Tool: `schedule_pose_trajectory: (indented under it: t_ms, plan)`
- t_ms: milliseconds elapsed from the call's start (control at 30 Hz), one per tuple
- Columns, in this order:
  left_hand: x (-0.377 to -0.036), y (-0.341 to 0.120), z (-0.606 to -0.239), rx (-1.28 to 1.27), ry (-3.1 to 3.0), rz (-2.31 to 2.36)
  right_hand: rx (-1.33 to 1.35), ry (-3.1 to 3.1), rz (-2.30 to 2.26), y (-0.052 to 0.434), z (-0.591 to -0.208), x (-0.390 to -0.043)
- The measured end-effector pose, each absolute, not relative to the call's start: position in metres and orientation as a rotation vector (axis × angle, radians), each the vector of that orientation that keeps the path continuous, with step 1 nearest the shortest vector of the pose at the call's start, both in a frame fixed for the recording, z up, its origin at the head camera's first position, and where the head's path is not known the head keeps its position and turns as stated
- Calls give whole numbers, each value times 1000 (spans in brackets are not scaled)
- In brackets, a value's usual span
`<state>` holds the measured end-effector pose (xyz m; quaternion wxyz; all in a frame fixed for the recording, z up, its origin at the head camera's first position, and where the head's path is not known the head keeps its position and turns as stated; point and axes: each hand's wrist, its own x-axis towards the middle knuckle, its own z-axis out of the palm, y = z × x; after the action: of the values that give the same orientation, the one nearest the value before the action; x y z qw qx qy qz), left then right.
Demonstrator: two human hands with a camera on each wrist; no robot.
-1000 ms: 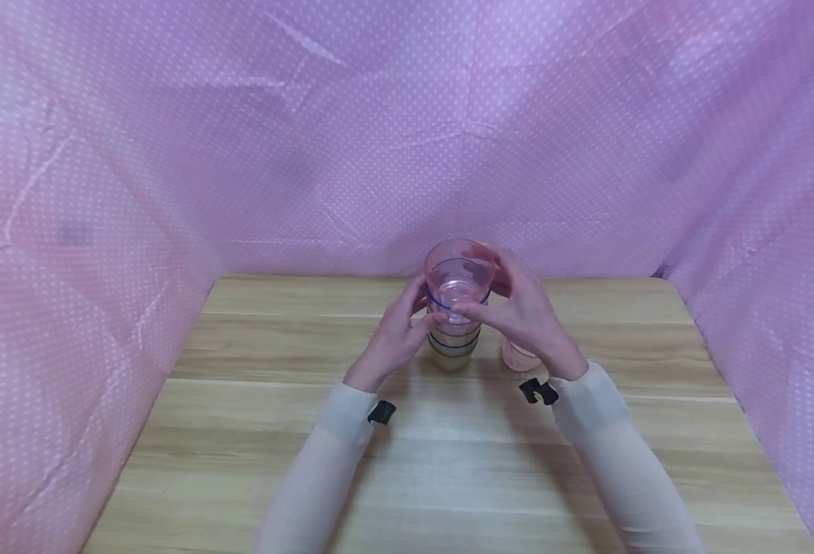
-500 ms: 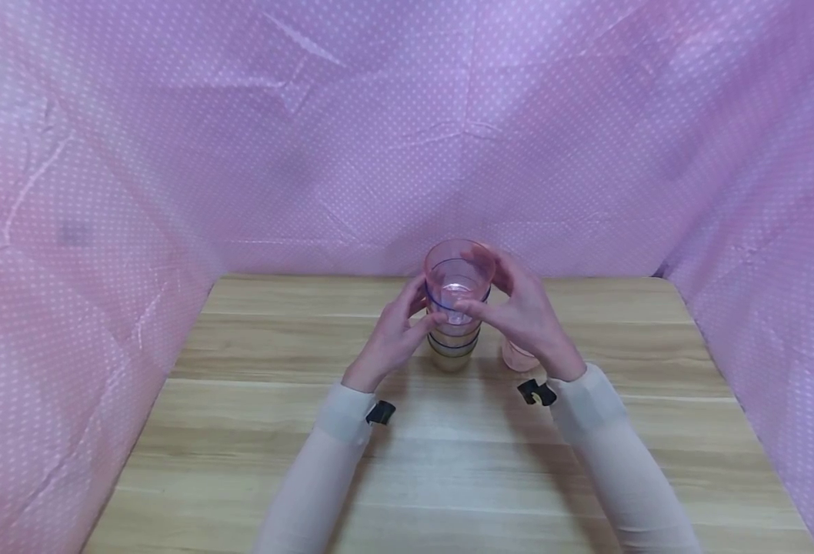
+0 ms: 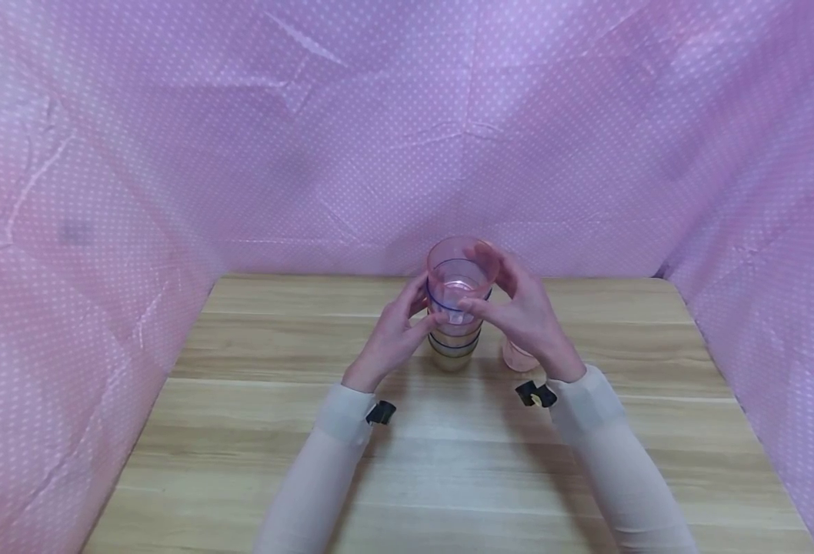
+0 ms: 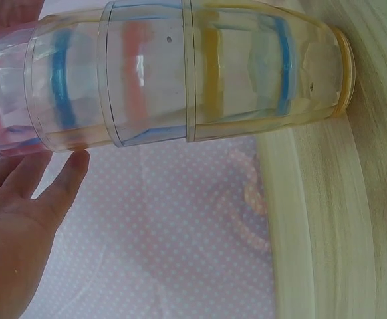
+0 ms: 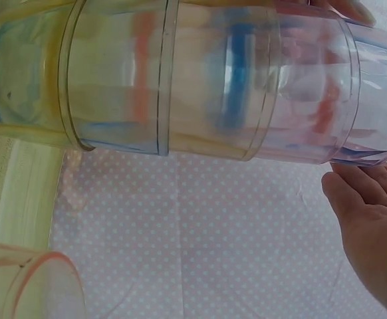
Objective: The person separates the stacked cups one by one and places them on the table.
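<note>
A tall stack of nested clear plastic cups (image 3: 454,357) stands upright on the table, the lowest one yellow-tinted (image 4: 313,73) and others tinted blue, orange and pink. Coloured bands show through their walls. My left hand (image 3: 395,336) grips the upper part of the stack from the left, thumb in front and fingers behind. Higher up on the right, my right hand (image 3: 530,319) holds the topmost pink-rimmed cup (image 3: 448,269), its thumb across the front and its fingers round the back. In the right wrist view my right fingertips (image 5: 353,183) lie against the end of the stack.
A separate pinkish clear cup (image 3: 518,357) stands on the table just right of the stack, partly hidden by my right hand; its red rim (image 5: 67,266) shows in the right wrist view. Pink dotted cloth (image 3: 351,154) rises behind the wooden table (image 3: 407,492) and along both sides.
The top cup has shifted very slightly to the right, and my right thumb with it. My left hand and the lower cups have hardly moved.
</note>
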<state>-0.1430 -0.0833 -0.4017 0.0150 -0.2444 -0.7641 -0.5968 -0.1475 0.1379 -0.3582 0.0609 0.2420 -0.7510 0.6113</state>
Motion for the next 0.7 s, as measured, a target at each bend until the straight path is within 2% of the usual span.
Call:
schedule_pose_trajectory:
  t_ms: [700]
  plan:
    - [-144, -83, -403, -758, -2368, -1886, 676, -2048, 1914, 135, -347, -141]
